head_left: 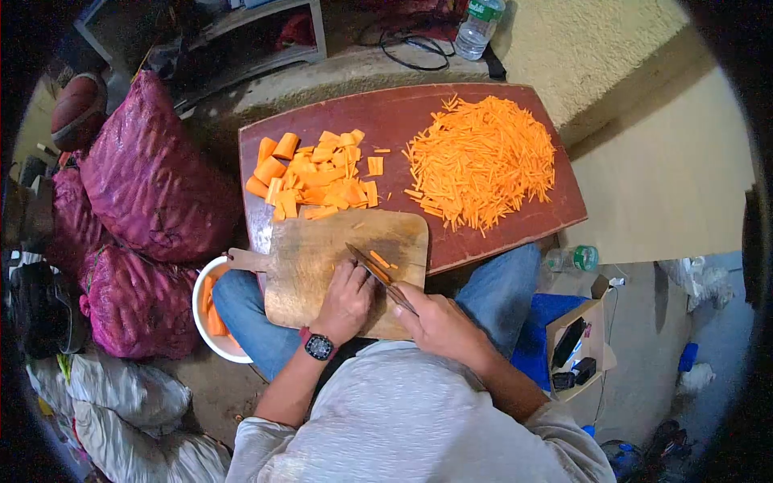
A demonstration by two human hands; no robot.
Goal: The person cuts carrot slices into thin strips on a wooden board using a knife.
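My right hand (443, 322) is wrapped round the handle of a knife (377, 271), whose blade slants up and left across the wooden cutting board (302, 278). My left hand (348, 302), with a watch on its wrist, presses curled fingers on the board beside the blade. Whatever lies under those fingertips is hidden. A few thin carrot strips (380, 258) lie just past the blade. Behind the board are a pile of carrot slices and chunks (318, 173) on the left and a large heap of shredded carrot (483, 157) on the right.
A dark red tabletop (394, 121) carries the carrots and the board. A white bowl (198, 314) holding carrot pieces stands left of my knee. Full purple mesh sacks (149, 177) are stacked at the left. On the right sit an open cardboard box (597, 330) and a plastic bottle (584, 258).
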